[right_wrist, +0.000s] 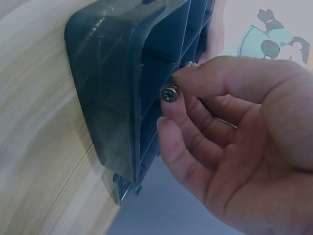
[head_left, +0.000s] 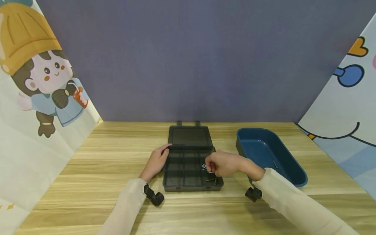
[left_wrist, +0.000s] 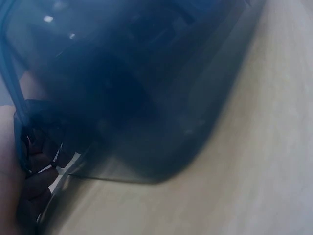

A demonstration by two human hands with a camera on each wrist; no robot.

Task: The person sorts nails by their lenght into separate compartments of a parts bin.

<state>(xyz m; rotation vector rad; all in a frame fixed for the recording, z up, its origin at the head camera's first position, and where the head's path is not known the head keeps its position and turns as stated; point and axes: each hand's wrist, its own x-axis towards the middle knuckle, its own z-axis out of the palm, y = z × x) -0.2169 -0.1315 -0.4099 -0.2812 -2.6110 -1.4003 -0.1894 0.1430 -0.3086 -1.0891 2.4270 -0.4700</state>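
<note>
A dark translucent compartment box [head_left: 192, 187] lies on the wooden table with its lid [head_left: 190, 135] folded back. My left hand [head_left: 156, 162] rests along the box's left side, index finger extended toward the back corner. Over the right column of compartments, my right hand [head_left: 224, 163] pinches a screw [right_wrist: 169, 94] between thumb and fingertips; its cross-slot head shows in the right wrist view. Several silver screws [head_left: 203, 166] show beside these fingers. Below them, brass-coloured screws [head_left: 210, 180] lie in the front right compartment. The left wrist view is mostly filled by the box's wall [left_wrist: 146, 98].
A deep blue tray [head_left: 258, 148] stands right of the box, behind the right forearm, with a small screw [head_left: 275, 164] in it. A grey-purple panel [head_left: 188, 62] closes off the table's back edge, with cartoon-printed sheets [head_left: 47, 81] at the sides.
</note>
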